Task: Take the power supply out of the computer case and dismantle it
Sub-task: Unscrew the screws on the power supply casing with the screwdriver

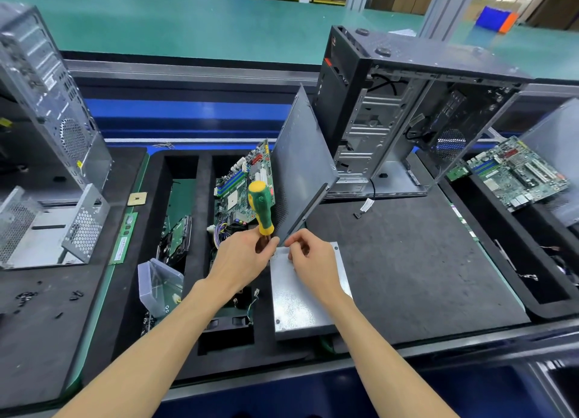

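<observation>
While left fingers (266, 245) grip the screwdriver (261, 205), right fingers (297, 245) seemingly pinch at the power supply (300, 295).

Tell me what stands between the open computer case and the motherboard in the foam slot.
In the head view, a grey side panel stands tilted between the case and the motherboard, leaning by the board's slot.

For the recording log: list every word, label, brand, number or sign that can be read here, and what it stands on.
No text can be read in this view.
White sticker on the left computer case: print too small.
Green memory stick label: blurred.
Motherboard in the tray: markings too small.
Right motherboard: markings too small.
Silver power supply cover: no print shows.
</observation>
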A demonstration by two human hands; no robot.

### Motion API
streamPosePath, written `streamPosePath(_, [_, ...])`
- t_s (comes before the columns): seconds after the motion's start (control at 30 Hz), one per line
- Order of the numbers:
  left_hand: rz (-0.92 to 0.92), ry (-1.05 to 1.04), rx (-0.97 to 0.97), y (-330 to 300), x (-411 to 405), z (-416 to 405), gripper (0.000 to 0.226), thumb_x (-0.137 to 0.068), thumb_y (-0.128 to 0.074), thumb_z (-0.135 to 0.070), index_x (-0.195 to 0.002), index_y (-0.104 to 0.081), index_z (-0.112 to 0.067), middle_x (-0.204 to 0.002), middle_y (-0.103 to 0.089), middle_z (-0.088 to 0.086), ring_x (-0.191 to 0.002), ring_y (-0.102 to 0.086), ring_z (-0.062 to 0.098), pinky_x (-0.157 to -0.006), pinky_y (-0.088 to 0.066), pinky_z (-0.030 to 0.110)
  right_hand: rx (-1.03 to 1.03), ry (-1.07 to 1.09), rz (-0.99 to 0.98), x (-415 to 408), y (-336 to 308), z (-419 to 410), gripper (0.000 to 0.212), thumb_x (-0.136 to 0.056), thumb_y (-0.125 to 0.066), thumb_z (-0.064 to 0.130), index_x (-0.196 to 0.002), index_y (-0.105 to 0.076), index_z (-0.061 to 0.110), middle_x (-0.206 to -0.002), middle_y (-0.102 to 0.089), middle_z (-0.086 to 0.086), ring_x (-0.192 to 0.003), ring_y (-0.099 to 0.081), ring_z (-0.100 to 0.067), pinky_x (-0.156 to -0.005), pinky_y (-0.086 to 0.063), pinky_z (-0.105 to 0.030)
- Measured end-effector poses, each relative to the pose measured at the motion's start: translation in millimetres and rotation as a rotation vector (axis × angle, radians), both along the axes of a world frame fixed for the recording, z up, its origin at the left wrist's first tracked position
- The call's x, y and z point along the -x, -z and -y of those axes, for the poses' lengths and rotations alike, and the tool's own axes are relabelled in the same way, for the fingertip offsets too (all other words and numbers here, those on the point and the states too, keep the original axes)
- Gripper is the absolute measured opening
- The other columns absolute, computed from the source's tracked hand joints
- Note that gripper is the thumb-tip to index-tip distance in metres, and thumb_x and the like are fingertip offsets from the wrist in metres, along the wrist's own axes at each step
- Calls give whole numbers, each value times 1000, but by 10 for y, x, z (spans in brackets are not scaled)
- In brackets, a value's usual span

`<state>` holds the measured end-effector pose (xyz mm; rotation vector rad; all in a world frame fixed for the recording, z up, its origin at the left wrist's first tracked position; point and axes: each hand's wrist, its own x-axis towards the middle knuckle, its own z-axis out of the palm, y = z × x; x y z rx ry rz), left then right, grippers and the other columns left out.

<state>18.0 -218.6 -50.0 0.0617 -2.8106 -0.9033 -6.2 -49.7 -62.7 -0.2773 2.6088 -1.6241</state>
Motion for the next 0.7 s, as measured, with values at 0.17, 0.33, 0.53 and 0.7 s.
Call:
streamPosePath(0.17, [74,-20,27,-25,50,3,49,-97,-54,-48,-60,-43,-17,-53,-48,-4,-59,-53,20,-60,-46,35,15,-1,1,-2,5,6,20,-95,-54,10,-85,-66,23,-69,-65,-5,-66,-58,-26,-60,-46,-33])
streamPosePath(0.33, [100,-43,32,-60,68,-37,56,-99,-52,-49,-54,-39,-19,-47,-42,-3,-56,-49,22,-56,-40,34,36,-7,-5,-10,-13,6,20,-94,-54,12,-86,-66,24,-71,-66,-6,-68,-59,-28,-62,-51,-41])
streamPosePath(0.53, [117,-59,94,-88,42,-144,51,-96,-55,-47,-58,-49,-14,-68,-67,15,-73,-61,40,-63,-45,39,283,-80,-141,-31,-516,144,23,-90,-57,22,-112,-62,26,-99,-65,4,-91,-61,-16,-73,-56,-44])
streamPosePath(0.7, [170,-81,81,-101,60,-127,47,-98,-41,-46,-83,-64,-9,-88,-71,15,-89,-65,38,-74,-52,41,373,-350,-137,-85,-860,263,45,-82,-57,19,-126,-59,30,-117,-64,8,-118,-60,-18,-103,-49,-38])
